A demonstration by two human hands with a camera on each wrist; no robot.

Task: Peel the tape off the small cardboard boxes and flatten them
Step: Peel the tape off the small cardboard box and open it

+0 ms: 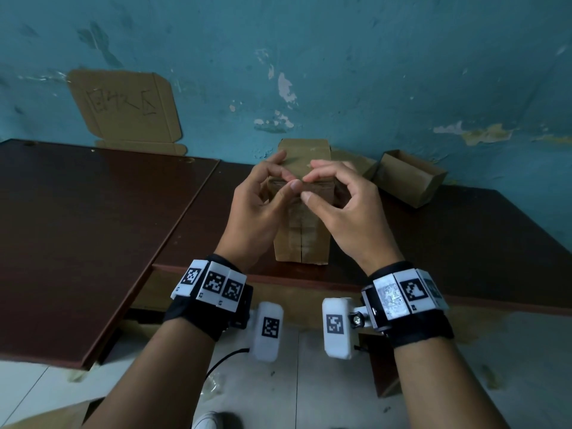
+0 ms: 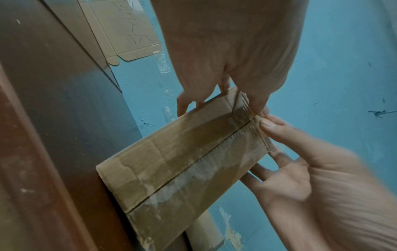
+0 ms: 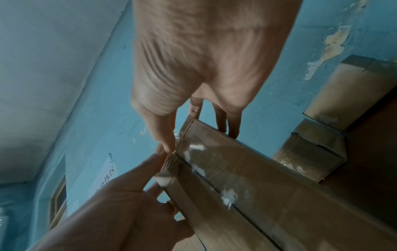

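A small brown cardboard box stands on end at the front edge of the dark table. Clear tape runs along its centre seam and folds over the top end. My left hand grips the box top from the left, fingers curled behind it. From the right, my right hand grips the same top end. Both thumbs meet at the seam on the top edge, where the tape ends. The left thumb and the right thumb touch there. I cannot tell if the tape end is lifted.
An open empty box lies at the back right, with taped boxes near it. A flattened cardboard sheet with writing leans on the blue wall. A second dark tabletop adjoins on the left. Crumpled tape lies on the floor.
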